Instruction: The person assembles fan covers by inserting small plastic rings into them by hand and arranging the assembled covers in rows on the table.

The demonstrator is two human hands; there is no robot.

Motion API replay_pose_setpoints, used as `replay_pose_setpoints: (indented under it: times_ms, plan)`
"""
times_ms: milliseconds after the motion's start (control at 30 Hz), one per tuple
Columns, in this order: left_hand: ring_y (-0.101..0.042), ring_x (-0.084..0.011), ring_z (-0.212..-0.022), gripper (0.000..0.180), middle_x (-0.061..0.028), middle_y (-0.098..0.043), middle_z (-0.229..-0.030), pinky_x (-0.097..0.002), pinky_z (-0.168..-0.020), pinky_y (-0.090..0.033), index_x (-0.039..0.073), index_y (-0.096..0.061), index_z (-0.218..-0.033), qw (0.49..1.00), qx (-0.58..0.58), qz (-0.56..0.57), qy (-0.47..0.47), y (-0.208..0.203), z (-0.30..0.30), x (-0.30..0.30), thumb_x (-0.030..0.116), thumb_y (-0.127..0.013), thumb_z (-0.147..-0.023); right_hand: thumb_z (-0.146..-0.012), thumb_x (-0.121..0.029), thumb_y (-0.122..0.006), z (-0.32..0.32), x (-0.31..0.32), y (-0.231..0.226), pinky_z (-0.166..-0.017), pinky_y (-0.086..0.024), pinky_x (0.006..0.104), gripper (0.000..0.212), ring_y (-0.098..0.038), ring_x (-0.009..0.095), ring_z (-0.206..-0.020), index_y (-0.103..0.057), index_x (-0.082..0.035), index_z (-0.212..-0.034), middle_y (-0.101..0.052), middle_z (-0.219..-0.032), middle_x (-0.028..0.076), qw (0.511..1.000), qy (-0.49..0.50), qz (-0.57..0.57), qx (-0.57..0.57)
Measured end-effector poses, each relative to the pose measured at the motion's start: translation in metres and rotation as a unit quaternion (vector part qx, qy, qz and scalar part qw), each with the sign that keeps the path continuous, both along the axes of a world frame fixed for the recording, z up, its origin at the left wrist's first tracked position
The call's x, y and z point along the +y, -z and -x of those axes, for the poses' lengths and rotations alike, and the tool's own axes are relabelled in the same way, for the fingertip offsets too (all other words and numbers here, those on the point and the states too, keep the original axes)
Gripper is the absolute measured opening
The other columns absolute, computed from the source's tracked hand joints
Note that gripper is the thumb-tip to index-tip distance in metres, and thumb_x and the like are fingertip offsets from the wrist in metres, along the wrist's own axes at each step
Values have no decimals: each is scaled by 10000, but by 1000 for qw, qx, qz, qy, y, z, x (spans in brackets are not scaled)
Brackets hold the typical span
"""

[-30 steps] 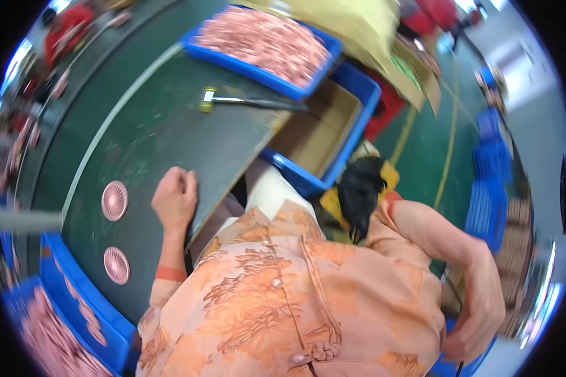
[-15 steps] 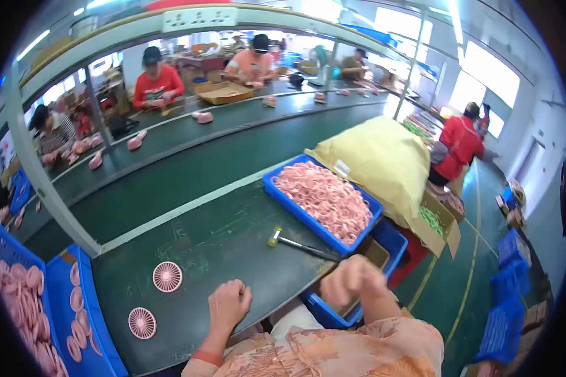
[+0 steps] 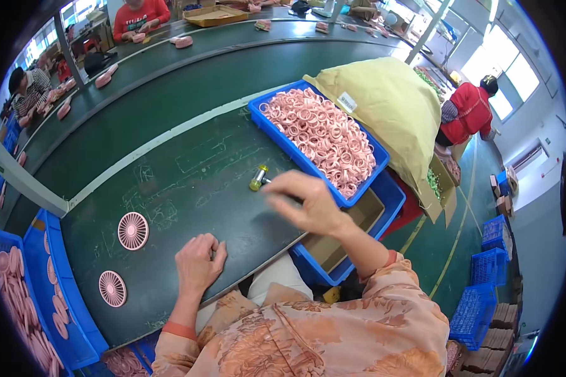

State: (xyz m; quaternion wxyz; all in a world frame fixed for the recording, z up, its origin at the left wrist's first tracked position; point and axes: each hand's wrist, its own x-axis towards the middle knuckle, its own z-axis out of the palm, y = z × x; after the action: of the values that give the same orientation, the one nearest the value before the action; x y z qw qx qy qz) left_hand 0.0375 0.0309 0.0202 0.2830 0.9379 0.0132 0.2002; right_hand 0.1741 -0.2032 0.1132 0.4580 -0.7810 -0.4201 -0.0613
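My left hand (image 3: pixel 199 260) rests on the near edge of the dark green worktable (image 3: pixel 182 182), fingers curled; anything inside them is hidden. To its left lie two round pink slotted grilles (image 3: pixel 133 231), apart from each other. My right hand (image 3: pixel 305 200) is over the table's right side, fingers stretched out and thumb apart, slightly blurred. Below it lies a small hammer (image 3: pixel 258 178) with a yellowish head; its handle is mostly covered by the hand. Beyond that hand stands a blue tray (image 3: pixel 277 135) heaped with pink rings.
Blue bins (image 3: pixel 82 314) with pink round parts stand at the left. A large yellow sack (image 3: pixel 383 107) sits behind the ring tray, and another blue crate (image 3: pixel 393 204) holding cardboard is below it. Across the conveyor (image 3: pixel 188 81), people handle pink parts. Someone in red (image 3: pixel 468 113) stands at the right.
My right hand has moved left and forward from beside the table to over the hammer, its fingers now extended. The view has tilted down; my left hand stays at the table edge.
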Motion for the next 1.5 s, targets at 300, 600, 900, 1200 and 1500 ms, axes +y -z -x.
replay_pose_setpoints:
  times_ms: [300,600,900,1200,1500]
  plan:
    - [-551,-251,-592,243,-56,-510,-624,-388,-541,-416,95,-545,-703,1000,9,-24,-11,0,7,-5,178,-737,-827,-814,-478,-773,-115,-27,-10,-1080,-387,545,622,-476,392,-1326,-610,-225,-1359,-506,-1463,144,883,307,126,-332]
    - [-580,-249,-623,244,-55,-533,-645,-395,-562,-443,104,-551,-709,1000,-20,-13,-9,6,7,1,210,-723,-846,-764,-752,-652,-199,-12,4,-1063,-426,552,754,-502,421,-1315,-626,-287,-1357,-509,-1445,189,882,334,324,-75]
    - [-578,-257,-637,235,-46,-544,-663,-407,-566,-447,106,-545,-741,999,-24,30,31,10,9,10,221,-720,-847,-904,-510,-616,-209,-9,15,-938,-493,523,480,-607,417,-1144,-664,-143,-1209,-632,-1205,225,862,410,247,-167]
    - [-597,-270,-673,221,-46,-573,-711,-412,-590,-470,102,-549,-753,996,-18,71,48,9,9,17,212,-718,-843,-882,-445,-660,-226,-17,11,-818,-540,531,405,-664,452,-948,-656,-121,-1124,-662,-1016,252,843,480,143,-198]
    - [-621,-276,-729,206,-54,-592,-747,-420,-627,-497,101,-550,-774,994,-12,99,39,14,9,21,206,-713,-845,-924,-319,-736,-157,55,-12,-760,-538,345,346,-688,192,-835,-659,-79,-1161,-709,-909,103,915,337,40,-218]
